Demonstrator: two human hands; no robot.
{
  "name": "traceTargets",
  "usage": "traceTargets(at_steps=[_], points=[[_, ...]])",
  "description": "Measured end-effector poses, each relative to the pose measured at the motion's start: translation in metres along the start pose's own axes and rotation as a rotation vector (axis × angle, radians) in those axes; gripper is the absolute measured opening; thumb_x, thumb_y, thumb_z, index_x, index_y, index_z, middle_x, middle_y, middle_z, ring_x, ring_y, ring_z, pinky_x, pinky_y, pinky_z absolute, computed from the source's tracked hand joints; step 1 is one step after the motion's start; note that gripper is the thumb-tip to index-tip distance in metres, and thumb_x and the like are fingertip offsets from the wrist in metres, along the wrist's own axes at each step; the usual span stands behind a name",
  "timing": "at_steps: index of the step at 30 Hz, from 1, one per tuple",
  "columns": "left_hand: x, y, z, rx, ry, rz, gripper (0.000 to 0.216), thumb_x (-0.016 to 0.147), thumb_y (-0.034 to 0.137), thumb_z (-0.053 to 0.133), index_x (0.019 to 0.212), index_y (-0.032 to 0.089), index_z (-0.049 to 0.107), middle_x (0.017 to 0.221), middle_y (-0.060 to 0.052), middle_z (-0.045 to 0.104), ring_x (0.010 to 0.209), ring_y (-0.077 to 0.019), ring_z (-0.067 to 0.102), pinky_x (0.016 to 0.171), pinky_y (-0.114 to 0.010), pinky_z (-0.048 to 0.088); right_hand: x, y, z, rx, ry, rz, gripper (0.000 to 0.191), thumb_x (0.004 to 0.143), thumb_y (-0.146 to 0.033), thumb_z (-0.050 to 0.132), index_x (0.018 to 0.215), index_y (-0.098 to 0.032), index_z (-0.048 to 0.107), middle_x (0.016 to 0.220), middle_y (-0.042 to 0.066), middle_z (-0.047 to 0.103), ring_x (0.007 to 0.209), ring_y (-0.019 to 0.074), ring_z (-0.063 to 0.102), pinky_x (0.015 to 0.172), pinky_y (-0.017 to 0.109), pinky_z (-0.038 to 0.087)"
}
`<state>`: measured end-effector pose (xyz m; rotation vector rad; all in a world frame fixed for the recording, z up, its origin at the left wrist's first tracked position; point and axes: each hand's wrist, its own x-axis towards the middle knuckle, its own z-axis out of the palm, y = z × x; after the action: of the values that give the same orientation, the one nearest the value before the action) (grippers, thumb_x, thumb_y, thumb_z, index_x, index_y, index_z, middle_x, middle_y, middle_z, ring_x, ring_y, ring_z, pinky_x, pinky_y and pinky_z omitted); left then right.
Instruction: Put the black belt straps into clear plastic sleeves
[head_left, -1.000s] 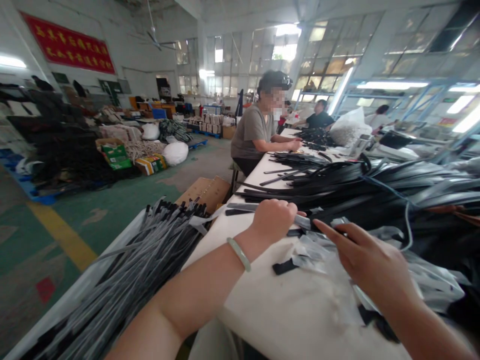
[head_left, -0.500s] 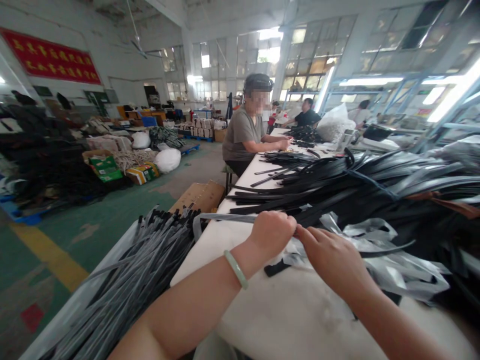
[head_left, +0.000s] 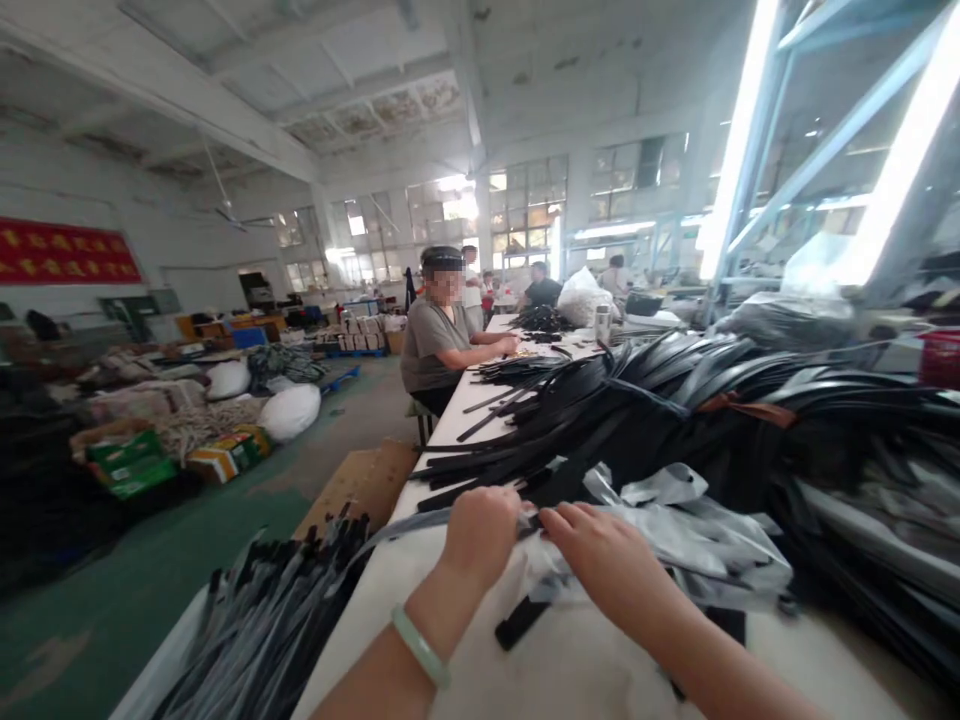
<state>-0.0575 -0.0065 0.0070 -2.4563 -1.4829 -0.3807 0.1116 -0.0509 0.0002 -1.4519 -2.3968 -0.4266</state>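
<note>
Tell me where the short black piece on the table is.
In the head view, the short black piece lies on the white table, low and centre, just below the left hand and the right hand, near the clear bags.

Factory hall: long worktable (head_left: 600, 670), heaped black straps (head_left: 675, 420), seated workers (head_left: 439, 345).

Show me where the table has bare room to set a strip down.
Bare white table lies near the front edge, below both hands, left hand and right hand, beside a loose black strip. Behind them it is crowded: crumpled plastic sleeves and the black strip heap.
</note>
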Motion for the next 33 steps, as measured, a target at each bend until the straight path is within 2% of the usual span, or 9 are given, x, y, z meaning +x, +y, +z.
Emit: traceTargets(at_steps=[5, 10, 14, 17, 20, 24, 27, 31, 33], points=[[0.003, -0.029, -0.008, 0.067, 0.115, -0.234, 0.038, 0.095, 0.036, 0.033, 0.077, 0.018, 0.061, 0.077, -0.008, 0.066, 0.077, -0.0230, 0.064, 0.063, -0.030, 0.041, -0.003, 0.021, -0.011, -0.056, 0.009, 0.141, 0.009, 0.094, -0.020, 0.050, 0.092, -0.021, 0.059, 0.085, 0.002, 0.062, 0.082, 0.0201, 0.061, 0.062, 0.029, 0.035], [0.002, 0.000, -0.001, 0.021, 0.077, -0.007, 0.030, 0.093, 0.031, 0.038, 0.077, 0.019, 0.060, 0.079, -0.005, 0.067, 0.079, -0.0214, 0.064, 0.064, -0.029, 0.040, 0.001, -0.001, -0.010, -0.050, 0.026, 0.043, 0.026, 0.088, -0.012, 0.054, 0.110, -0.024, 0.057, 0.088, 0.002, 0.062, 0.081, 0.0192, 0.059, 0.060, 0.029, 0.034], [0.001, 0.013, -0.002, 0.042, -0.015, 0.032, 0.028, 0.092, 0.031, 0.040, 0.081, 0.018, 0.062, 0.081, -0.007, 0.067, 0.080, -0.0226, 0.064, 0.065, -0.029, 0.041, -0.002, -0.003, -0.014, -0.017, -0.059, 0.070, 0.015, 0.093, -0.018, 0.047, 0.104, -0.021, 0.058, 0.091, 0.006, 0.061, 0.086, 0.0198, 0.057, 0.062, 0.028, 0.034], [0.007, 0.008, -0.003, 0.025, -0.078, 0.001, 0.036, 0.095, 0.035, 0.031, 0.090, 0.016, 0.062, 0.091, -0.011, 0.066, 0.089, -0.0265, 0.062, 0.069, -0.033, 0.041, -0.003, 0.011, -0.020, 0.011, -0.123, 0.118, 0.021, 0.098, -0.031, 0.040, 0.099, -0.020, 0.058, 0.092, 0.007, 0.061, 0.089, 0.0213, 0.057, 0.064, 0.028, 0.035], [0.012, 0.006, -0.001, 0.017, -0.079, 0.003, 0.038, 0.095, 0.037, 0.030, 0.093, 0.015, 0.061, 0.094, -0.012, 0.065, 0.092, -0.0273, 0.061, 0.072, -0.034, 0.041, 0.000, 0.021, -0.020, 0.031, -0.123, 0.133, 0.028, 0.098, -0.038, 0.038, 0.100, -0.021, 0.059, 0.090, 0.007, 0.061, 0.088, 0.0217, 0.058, 0.066, 0.027, 0.034], [0.008, 0.013, 0.001, -0.012, -0.096, 0.046, 0.029, 0.092, 0.031, 0.039, 0.085, 0.016, 0.062, 0.087, -0.011, 0.066, 0.085, -0.0255, 0.062, 0.069, -0.032, 0.042, -0.001, 0.013, -0.018, 0.067, -0.121, 0.021, 0.019, 0.096, -0.024, 0.042, 0.107, -0.023, 0.057, 0.085, 0.005, 0.061, 0.079, 0.0191, 0.058, 0.061, 0.027, 0.031], [0.006, 0.012, 0.006, -0.062, -0.095, 0.102, 0.022, 0.089, 0.030, 0.046, 0.081, 0.017, 0.062, 0.083, -0.008, 0.067, 0.083, -0.0234, 0.063, 0.070, -0.030, 0.044, -0.001, 0.007, -0.009, 0.089, -0.128, -0.040, 0.021, 0.090, -0.014, 0.046, 0.107, -0.019, 0.057, 0.083, 0.005, 0.063, 0.074, 0.0177, 0.059, 0.059, 0.026, 0.030], [0.002, -0.005, -0.001, -0.190, -0.126, 0.106, 0.027, 0.085, 0.039, 0.056, 0.102, 0.020, 0.059, 0.102, -0.007, 0.067, 0.093, -0.0198, 0.062, 0.076, -0.027, 0.045, -0.003, 0.012, -0.001, 0.100, -0.095, -0.012, 0.018, 0.093, -0.019, 0.043, 0.097, -0.019, 0.060, 0.079, 0.005, 0.065, 0.073, 0.0179, 0.061, 0.059, 0.026, 0.032], [-0.003, -0.021, -0.014, -0.239, -0.157, 0.029, 0.024, 0.086, 0.041, 0.054, 0.096, 0.020, 0.061, 0.094, -0.006, 0.068, 0.085, -0.0185, 0.063, 0.070, -0.025, 0.044, -0.005, 0.017, 0.001, 0.139, -0.060, 0.028, 0.024, 0.097, -0.027, 0.039, 0.101, -0.022, 0.061, 0.082, 0.004, 0.066, 0.074, 0.0181, 0.062, 0.060, 0.026, 0.035]])
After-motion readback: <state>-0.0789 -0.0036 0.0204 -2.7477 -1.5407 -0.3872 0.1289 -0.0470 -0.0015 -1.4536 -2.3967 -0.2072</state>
